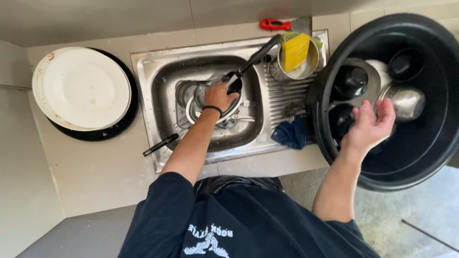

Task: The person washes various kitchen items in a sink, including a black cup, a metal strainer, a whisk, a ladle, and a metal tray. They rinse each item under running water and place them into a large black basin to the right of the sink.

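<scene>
At the far left, a stack of white plates rests on a black plate on the pale counter, well apart from the sink. The steel sink holds a pile of metal dishes and pans; a dark handle sticks out over its front edge. The left hand, with a black band at the wrist, is down in the basin, its fingers curled shut around the near end of a black-handled pan, whose handle slants up and to the right over the rim. Just beyond, on the ribbed drainboard, a metal pot holds a yellow sponge, and a red-handled tool lies on the counter behind it. A blue cloth lies crumpled at the front of the drainboard. To the right, a big black tub holds black bowls, a white cup and a shiny steel bowl. The right hand is inside the tub, fingers spread open and bent; it lies over a dark dish, but whether it grips anything cannot be told.
</scene>
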